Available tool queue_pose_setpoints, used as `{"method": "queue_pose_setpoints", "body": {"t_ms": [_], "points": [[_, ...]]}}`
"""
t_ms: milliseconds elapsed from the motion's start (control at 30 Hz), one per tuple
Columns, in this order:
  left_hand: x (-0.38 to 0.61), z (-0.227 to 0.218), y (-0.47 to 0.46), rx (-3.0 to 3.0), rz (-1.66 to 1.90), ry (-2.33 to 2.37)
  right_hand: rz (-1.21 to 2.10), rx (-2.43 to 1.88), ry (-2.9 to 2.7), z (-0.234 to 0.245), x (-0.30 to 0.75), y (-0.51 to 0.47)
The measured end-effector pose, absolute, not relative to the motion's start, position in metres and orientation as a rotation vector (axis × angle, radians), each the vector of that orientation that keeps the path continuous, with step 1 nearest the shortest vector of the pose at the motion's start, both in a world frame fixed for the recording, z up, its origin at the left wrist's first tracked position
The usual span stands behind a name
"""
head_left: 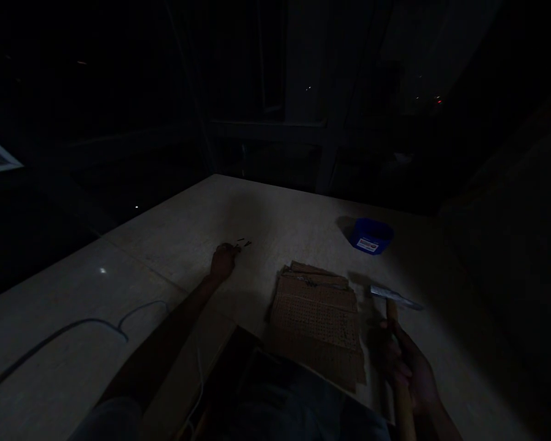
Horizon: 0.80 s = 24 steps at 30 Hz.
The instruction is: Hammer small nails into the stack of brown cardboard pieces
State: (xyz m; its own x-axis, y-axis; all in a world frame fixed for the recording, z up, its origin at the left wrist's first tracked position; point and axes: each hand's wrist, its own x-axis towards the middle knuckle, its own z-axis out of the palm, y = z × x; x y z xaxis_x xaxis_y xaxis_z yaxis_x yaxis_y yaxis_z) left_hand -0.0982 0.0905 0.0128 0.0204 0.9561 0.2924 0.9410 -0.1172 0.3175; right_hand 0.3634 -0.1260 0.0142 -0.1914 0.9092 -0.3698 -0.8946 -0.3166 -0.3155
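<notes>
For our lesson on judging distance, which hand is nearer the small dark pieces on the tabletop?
Left. The left hand is right beside the small dark pieces; the right hand is farther off, across the cardboard, holding a hammer.

Between the left grip (223, 260) and the cardboard (314, 312) runs an open lane across the tabletop (289, 214), widening toward the far edge. A few dark bits (245, 244) lie just beside that grip, at the lane's left side. The left forearm (179, 334) bars low passage from the cardboard to the cable (73, 324). Beyond the cardboard, a hand could pass in front of the bin (371, 237). The hammer (392, 298), held in the right grip (408, 367), leaves only a narrow gap beside the cardboard; to its right is shaded free room.
</notes>
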Motion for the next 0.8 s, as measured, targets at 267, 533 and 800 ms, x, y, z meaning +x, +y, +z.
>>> {"method": "queue_pose_setpoints", "body": {"t_ms": [267,533,800], "points": [[-0.096,0.037,0.098,2.165,0.729,1.965,1.780,-0.519,-0.117,0.011,0.363,-0.125],[-0.027,0.049,0.054,2.041,1.088,1.575,1.770,-0.491,-0.195,0.007,0.363,-0.124],[0.057,0.046,0.017,1.902,0.986,1.075,1.757,-0.449,-0.188,0.007,0.361,-0.123]]}}
